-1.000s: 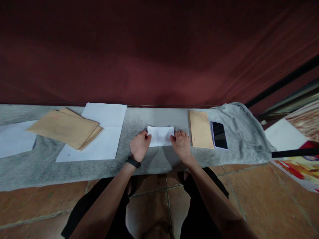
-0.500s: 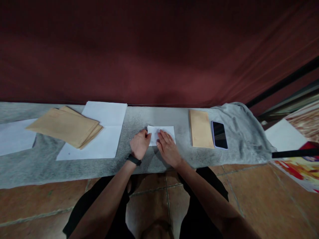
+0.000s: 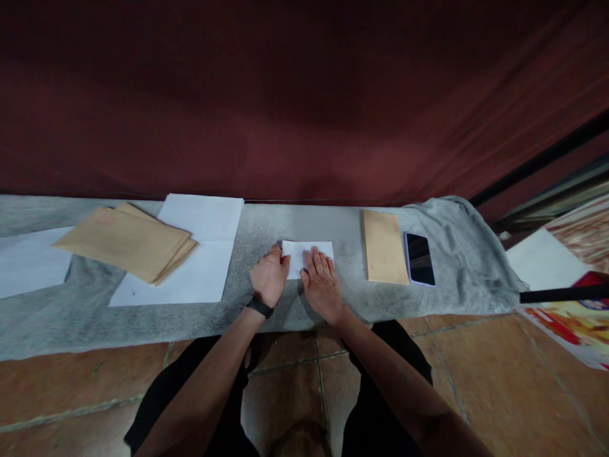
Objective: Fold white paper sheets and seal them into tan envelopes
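Note:
A small folded sheet of white paper point(image 3: 295, 255) lies flat on the grey cloth between my hands. My left hand point(image 3: 269, 274), with a black band at the wrist, is closed at the paper's left edge, thumb and curled fingers pinching it there. Flat on the right part of the paper rests my right hand point(image 3: 323, 285), its fingers stretched out and pointing away from me. The fingers cover part of the sheet.
To the left, brown envelopes point(image 3: 128, 241) lie on large white sheets point(image 3: 204, 273), with another white sheet point(image 3: 33, 263) farther left. On the right are a stack of brown envelopes point(image 3: 386, 247) and a phone point(image 3: 420, 259). A dark red curtain point(image 3: 304, 127) hangs behind the cloth-covered surface point(image 3: 266, 222).
My right hand has shifted slightly to the right across the paper, its fingers straighter. My left hand stays at the left edge.

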A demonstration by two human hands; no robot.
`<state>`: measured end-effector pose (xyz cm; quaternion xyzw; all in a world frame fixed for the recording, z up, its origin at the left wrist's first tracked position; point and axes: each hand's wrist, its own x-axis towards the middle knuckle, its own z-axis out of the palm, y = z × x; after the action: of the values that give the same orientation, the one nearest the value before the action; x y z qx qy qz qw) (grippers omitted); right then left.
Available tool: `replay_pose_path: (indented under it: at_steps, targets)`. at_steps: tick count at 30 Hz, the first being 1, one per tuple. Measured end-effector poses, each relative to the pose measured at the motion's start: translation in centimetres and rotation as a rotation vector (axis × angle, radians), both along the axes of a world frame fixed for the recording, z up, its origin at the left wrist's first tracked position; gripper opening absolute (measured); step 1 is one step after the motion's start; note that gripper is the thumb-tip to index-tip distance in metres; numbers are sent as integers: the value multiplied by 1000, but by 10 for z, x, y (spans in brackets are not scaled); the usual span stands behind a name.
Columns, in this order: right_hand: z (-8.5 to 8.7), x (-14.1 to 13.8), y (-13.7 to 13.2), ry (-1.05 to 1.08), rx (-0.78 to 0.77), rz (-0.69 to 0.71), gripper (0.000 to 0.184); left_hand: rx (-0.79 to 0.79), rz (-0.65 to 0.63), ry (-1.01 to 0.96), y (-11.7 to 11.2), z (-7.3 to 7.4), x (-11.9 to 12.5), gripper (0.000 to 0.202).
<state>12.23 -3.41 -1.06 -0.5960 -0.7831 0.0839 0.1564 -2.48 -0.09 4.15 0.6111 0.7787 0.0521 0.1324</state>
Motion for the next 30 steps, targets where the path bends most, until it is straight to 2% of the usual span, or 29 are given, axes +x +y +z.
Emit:
replay_pose_path:
  at_steps: [4,7,9,11,14,17,26,30]
  targets:
    - [2,0,0,-26,-25,-6,57,189,-88,17,-5,-4,5,32]
    - [3,1,0,-53,-42,9,57,328,-265,-108,-15,-17,18,44]
    - [2,2,-1,-71,-43,38,60,337,-400,-216,-24,-29,29,54]
    - [1,4,-2,-82,-37,66,63,314,-463,-243,-32,-40,37,63]
    - [-3,8,-3,-79,-11,83,63,305,-469,-215,-41,-51,39,70]
    - [-8,13,-3,-65,17,80,60,313,-474,-164,-44,-54,33,74]
    - [-12,34,4,-42,21,-44,56,317,-502,-65,-46,-57,24,84]
    - [-12,45,5,-57,26,-67,57,332,-473,-63,-48,-54,19,82]
